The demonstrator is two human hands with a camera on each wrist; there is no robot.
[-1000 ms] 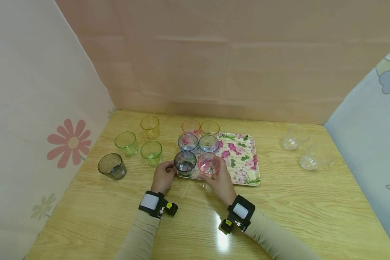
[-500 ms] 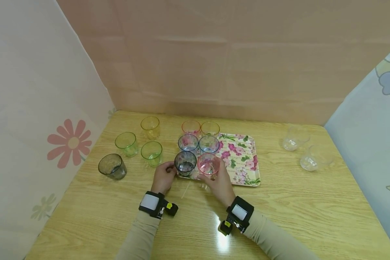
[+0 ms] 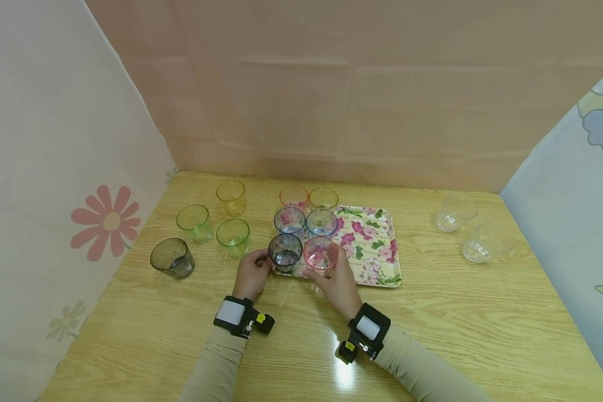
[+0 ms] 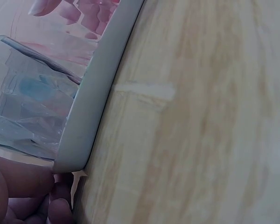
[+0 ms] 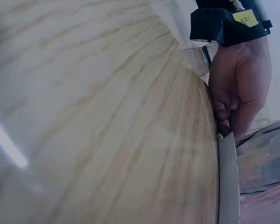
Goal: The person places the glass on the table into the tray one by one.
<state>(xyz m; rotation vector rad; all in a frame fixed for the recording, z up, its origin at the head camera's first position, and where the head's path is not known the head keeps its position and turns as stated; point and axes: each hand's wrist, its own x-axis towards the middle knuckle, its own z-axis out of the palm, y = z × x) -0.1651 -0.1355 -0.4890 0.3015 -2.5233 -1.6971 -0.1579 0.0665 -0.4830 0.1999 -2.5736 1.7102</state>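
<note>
In the head view my right hand (image 3: 339, 285) holds a pink-tinted glass (image 3: 320, 254) at the front of a floral tray (image 3: 374, 251), thumb and fingers round its sides. Left of it stands a dark grey glass (image 3: 285, 253). My left hand (image 3: 251, 274) is at the tray's near left corner; in the left wrist view its fingers (image 4: 28, 179) pinch that corner under the white rim (image 4: 91, 93). Behind the front pair, the tray bears two blue glasses (image 3: 290, 221), then a pink glass (image 3: 294, 198) and a yellow glass (image 3: 324, 198).
Left of the tray stand a yellow glass (image 3: 231, 198), two green glasses (image 3: 195, 223) and another dark grey glass (image 3: 173, 258). Two clear glasses (image 3: 448, 218) are at the far right of the wooden table (image 3: 457, 318). Fabric walls (image 3: 331, 111) enclose the back and sides.
</note>
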